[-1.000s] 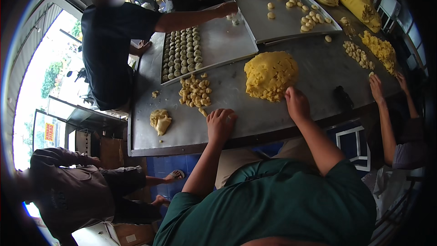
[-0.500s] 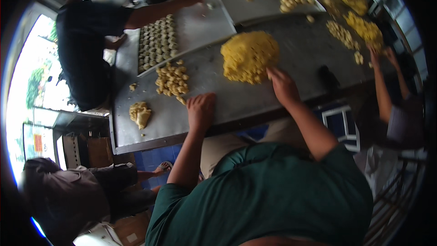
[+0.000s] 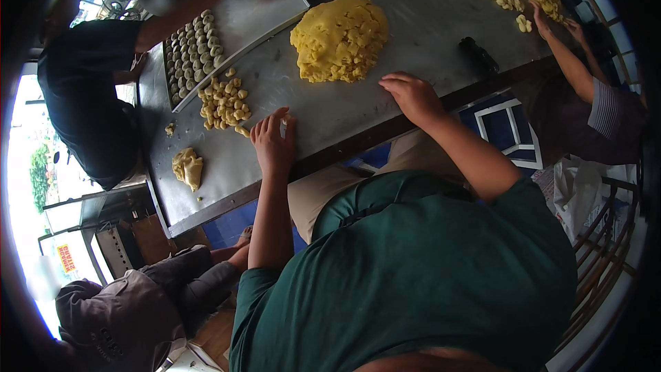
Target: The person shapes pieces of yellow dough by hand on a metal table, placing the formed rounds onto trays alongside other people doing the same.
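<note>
grey metal worktop (image 3: 427, 34) fills the middle of a dim room, daylight coming in at the left. a large yellow dough mound (image 3: 341, 38) sits on it, well in from the near edge, with a cluster of small dough pieces (image 3: 224, 105) to its left and a smooth pale lump (image 3: 187, 167) nearer the corner. half a second ago the right hand (image 3: 413, 100) was at the mound's lower edge; now a gap shows between them, so the mound seems free of both hands. the right hand hangs just beside it, palm down, fingers bunched and pointing left; whether it pinches anything i cannot tell. the left hand (image 3: 274, 141) has its fingers bent upward just beside the small pieces, and i cannot tell if anything sits between thumb and fingers
</note>
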Tool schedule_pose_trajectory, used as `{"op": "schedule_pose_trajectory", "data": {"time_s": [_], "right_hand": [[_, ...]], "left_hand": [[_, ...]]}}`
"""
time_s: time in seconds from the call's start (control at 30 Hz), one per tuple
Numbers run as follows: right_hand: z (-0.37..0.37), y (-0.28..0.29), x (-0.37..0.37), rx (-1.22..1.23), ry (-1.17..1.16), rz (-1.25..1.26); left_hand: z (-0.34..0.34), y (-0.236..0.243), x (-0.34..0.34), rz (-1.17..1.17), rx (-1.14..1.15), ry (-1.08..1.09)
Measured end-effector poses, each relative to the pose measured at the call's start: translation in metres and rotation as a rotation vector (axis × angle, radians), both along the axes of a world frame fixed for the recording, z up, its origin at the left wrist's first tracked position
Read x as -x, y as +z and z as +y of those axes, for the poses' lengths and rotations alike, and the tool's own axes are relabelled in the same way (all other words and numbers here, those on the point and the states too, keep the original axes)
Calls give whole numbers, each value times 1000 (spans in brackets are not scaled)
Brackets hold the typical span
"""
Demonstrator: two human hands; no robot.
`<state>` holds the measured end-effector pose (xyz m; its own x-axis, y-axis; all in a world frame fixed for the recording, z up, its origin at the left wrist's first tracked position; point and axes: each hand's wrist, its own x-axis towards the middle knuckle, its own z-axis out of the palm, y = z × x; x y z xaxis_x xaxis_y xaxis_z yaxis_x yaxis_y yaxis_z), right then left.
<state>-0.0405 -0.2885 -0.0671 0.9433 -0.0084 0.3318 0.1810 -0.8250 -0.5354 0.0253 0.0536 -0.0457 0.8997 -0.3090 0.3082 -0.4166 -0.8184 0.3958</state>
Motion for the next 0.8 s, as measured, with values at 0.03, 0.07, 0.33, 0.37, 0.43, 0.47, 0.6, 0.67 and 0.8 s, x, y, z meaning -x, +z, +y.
{"op": "schedule_pose_trajectory", "data": {"time_s": [0.03,0.07,0.33,0.37,0.43,0.47,0.6,0.67,0.8], "right_hand": [[-2,3,-13,-8,-11,-24],[-5,3,-27,-18,-14,-47],[-25,-34,-98,156,-405,68],[-8,-17,-93,136,-397,162],[-39,-27,-76,112,-295,80],[-41,-20,-70,149,-207,66],[-60,-10,-59,177,-52,-107],[-65,-20,-46,203,-95,-77],[-43,-13,-29,191,-2,199]], "left_hand": [[0,-1,-2,-12,-10,-4],[0,-1,-3,-15,-11,-1],[4,4,0,18,97,26],[13,2,1,85,116,18],[4,-10,-3,-59,77,-6],[6,-12,-2,-72,87,58],[11,-9,5,-60,125,-11],[14,-3,6,-30,137,3],[16,-15,3,-27,55,-56]]}}
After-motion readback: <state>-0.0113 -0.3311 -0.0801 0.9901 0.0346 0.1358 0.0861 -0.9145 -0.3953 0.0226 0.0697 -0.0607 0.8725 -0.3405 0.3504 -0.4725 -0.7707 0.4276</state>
